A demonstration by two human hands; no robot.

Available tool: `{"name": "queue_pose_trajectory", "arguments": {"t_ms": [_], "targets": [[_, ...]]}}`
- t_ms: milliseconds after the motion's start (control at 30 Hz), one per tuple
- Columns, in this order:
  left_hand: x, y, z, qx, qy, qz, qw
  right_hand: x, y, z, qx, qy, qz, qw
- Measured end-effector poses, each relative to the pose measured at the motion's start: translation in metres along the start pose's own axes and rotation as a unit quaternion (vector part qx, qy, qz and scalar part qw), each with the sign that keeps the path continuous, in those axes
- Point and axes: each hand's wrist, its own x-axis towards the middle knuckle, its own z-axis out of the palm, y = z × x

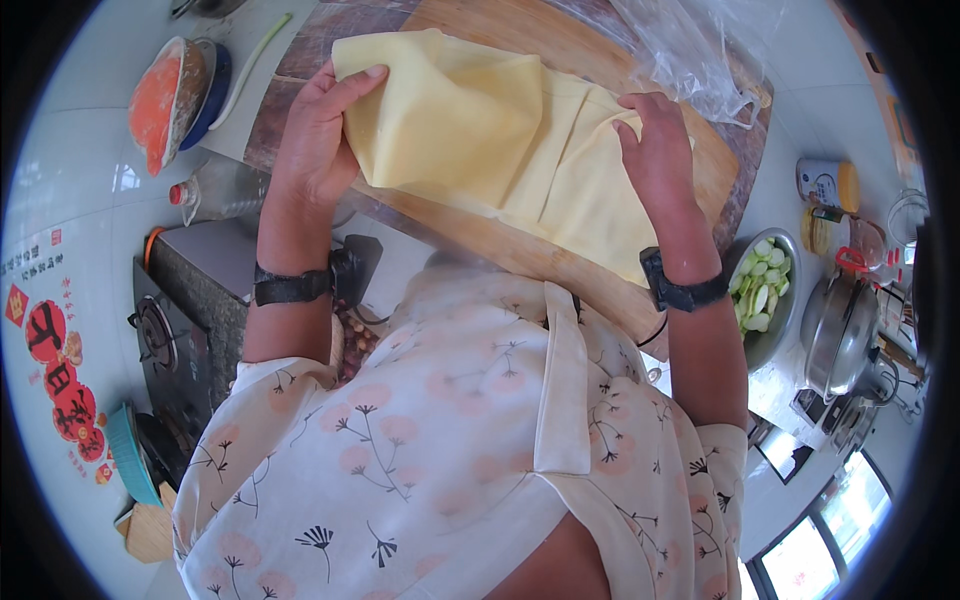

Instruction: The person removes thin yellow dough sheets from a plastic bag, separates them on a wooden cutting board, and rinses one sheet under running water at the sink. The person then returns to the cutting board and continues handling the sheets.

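Observation:
A wide, thin pale-yellow sheet [457, 127], dough or tofu skin, lies in overlapping layers across a wooden board [600, 289]. My left hand [322, 124] grips its left end, thumb on top and the other fingers hidden behind. That end is raised and sags in soft folds towards the middle. Over the right part, my right hand [658, 142] has its thumb and fingertips on the sheet near the far edge, pinching it. Creases run from there down to the left. Both wrists wear black straps.
A crumpled clear plastic bag [697, 52] lies at the board's far right. To the right are a metal bowl of sliced green vegetable [765, 285], jars [827, 185] and a lidded steel pan [840, 330]. Leftwards are a plastic bottle [225, 187], a gas hob [161, 337] and a covered bowl [176, 97].

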Motion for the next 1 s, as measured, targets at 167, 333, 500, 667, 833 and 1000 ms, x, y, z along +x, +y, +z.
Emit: {"name": "queue_pose_trajectory", "arguments": {"t_ms": [167, 333, 500, 667, 833, 1000], "targets": [[0.001, 0.0, 0.001, -0.003, -0.01, 0.001, 1.0, -0.002, 0.0, -0.004, 0.009, -0.017, 0.065, 0.998], [0.003, -0.002, 0.003, 0.0, -0.01, -0.002, 1.0, -0.001, -0.003, -0.015, 0.141, -0.012, 0.049, 0.989], [0.001, -0.003, 0.011, 0.009, -0.008, -0.005, 1.0, 0.001, 0.0, -0.024, 0.183, -0.023, 0.048, 0.982], [0.0, -0.001, 0.014, 0.011, -0.011, -0.006, 1.0, -0.017, 0.005, -0.036, 0.12, -0.116, 0.15, 0.975], [-0.001, -0.001, 0.019, 0.014, -0.034, -0.014, 0.999, -0.036, 0.024, -0.044, 0.291, -0.252, 0.227, 0.894], [-0.004, 0.0, 0.038, 0.036, -0.103, -0.006, 0.994, -0.028, -0.004, -0.077, 0.417, -0.21, 0.221, 0.856]]}}
